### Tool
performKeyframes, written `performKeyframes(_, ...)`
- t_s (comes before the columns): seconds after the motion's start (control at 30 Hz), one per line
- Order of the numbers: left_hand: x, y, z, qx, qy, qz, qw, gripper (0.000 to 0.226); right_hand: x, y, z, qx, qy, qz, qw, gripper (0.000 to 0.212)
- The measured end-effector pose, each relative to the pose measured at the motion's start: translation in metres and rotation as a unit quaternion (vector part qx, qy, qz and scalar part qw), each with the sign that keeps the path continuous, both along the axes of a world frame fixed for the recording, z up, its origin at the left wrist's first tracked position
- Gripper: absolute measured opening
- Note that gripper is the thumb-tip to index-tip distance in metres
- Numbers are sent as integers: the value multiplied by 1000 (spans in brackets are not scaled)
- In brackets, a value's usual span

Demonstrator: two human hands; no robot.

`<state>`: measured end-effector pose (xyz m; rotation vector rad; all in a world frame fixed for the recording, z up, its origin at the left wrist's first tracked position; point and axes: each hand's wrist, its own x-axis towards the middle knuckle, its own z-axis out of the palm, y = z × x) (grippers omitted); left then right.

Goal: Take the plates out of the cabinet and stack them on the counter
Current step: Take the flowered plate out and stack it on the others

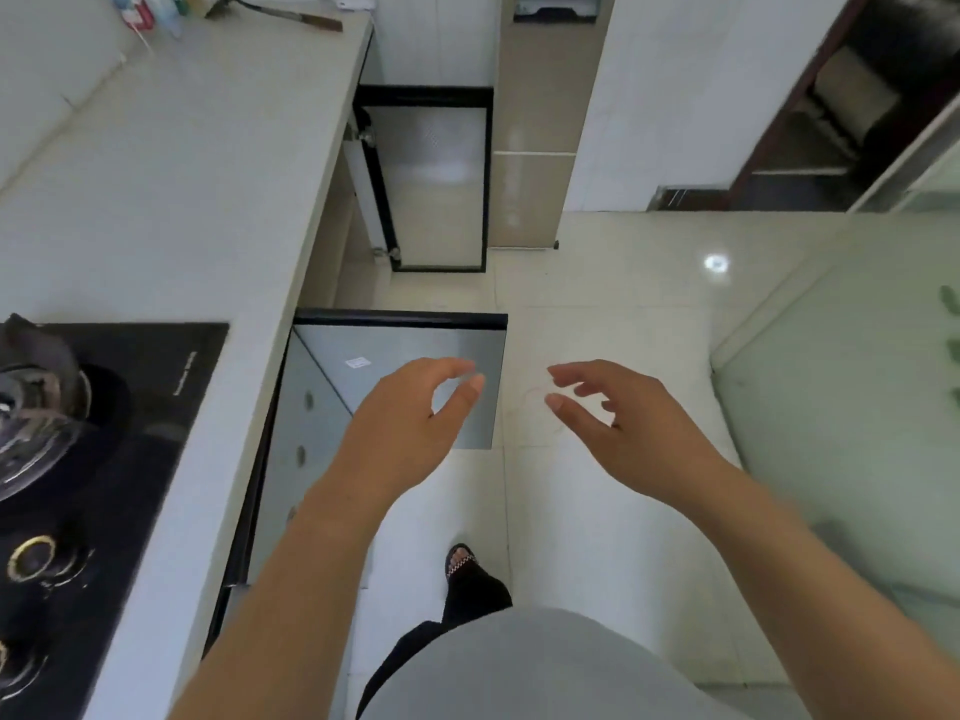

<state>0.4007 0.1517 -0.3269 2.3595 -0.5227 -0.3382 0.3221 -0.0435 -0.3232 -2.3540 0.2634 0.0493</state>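
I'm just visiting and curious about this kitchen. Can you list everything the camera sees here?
Counter: one, pale grey, left side.
Cooktop: one, black, set in the counter, near left.
Pot with glass lid: one, dark, on the cooktop.
Cleaver: one, wooden handle, far end of the counter.
Cabinet doors: two, black-framed glass, open below the counter.
Floor: pale glossy tiles.
Plates: none visible.
Left hand: empty, over the near door.
Right hand: empty, over the floor.
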Motion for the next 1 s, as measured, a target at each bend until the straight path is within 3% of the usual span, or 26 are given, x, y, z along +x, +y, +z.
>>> performKeyframes(0.23, 122, -67, 15, -1, -30, -69, 997, 41, 99, -45, 16, -12, -26, -62, 998, 38)
performKeyframes(0.47, 194, -118, 8, 12, -15, -94, 995, 40, 157, -90, 7, 13, -21, -93, 995, 38)
performKeyframes(0.73, 280, -185, -17, 45, -3, -37, 998, 38, 252, -169, -19, 35, 2, -55, 998, 38)
performKeyframes(1.0, 362, -321, -27, 66, 20, -36, 997, 38, 355, -303, -16, 6, 32, -15, 999, 38)
